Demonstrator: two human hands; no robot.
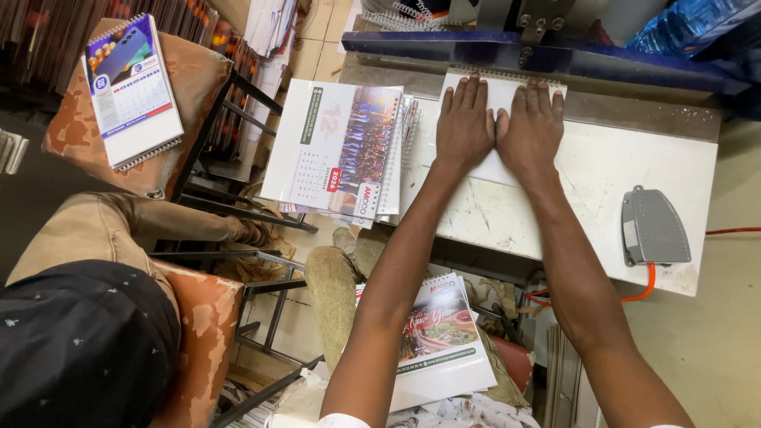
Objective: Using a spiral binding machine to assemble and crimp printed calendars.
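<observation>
My left hand (464, 123) and my right hand (532, 128) lie flat, side by side, fingers together, pressing down on a white calendar pad (498, 93). The pad's far edge, with its wire spiral, sits under the blue bar (507, 54) of a binding machine. The pad rests on the machine's worn white table (618, 182). Both palms hide most of the pad.
A stack of wire-bound calendars (333, 147) lies left of my hands. A grey foot pedal (653, 227) with an orange cable sits on the table's right. Another calendar (131, 89) rests on a cushioned chair at far left; more lie below (437, 337). A person's dark head (83, 341) is at bottom left.
</observation>
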